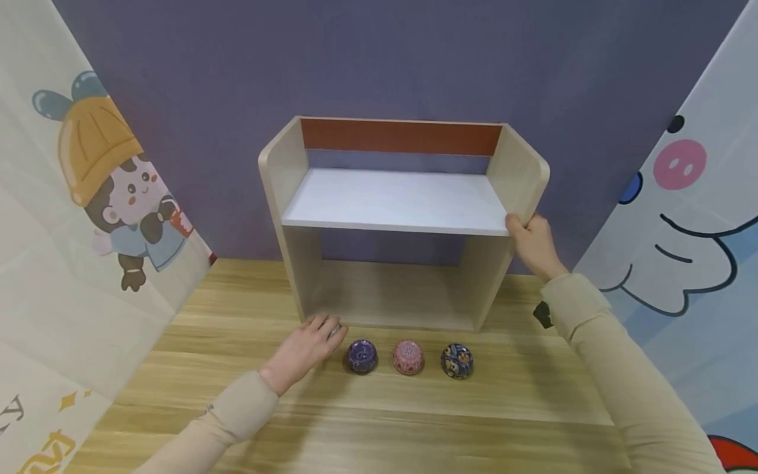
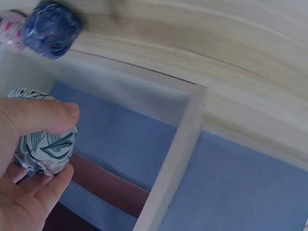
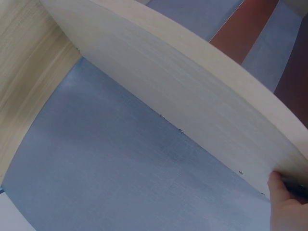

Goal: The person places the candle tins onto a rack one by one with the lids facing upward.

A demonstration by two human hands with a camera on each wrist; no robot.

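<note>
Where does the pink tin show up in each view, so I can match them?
Head: pink tin below centre, between the purple tin and a patterned blue tin.
Left wrist: top left corner, cut by the left edge.
Right wrist: not in it.
Shared landmark: the shelf.

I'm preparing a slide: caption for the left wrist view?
Left-hand fingers hold a leaf-patterned round object near a pale shelf.

Up top, the head camera looks forward and down over the left fingers (image 1: 316, 324) and right fingers (image 1: 535, 229). The wrist cameras sit much closer, each peering past its own fingers; all three catch the shelf (image 1: 393, 197) near them.
</note>
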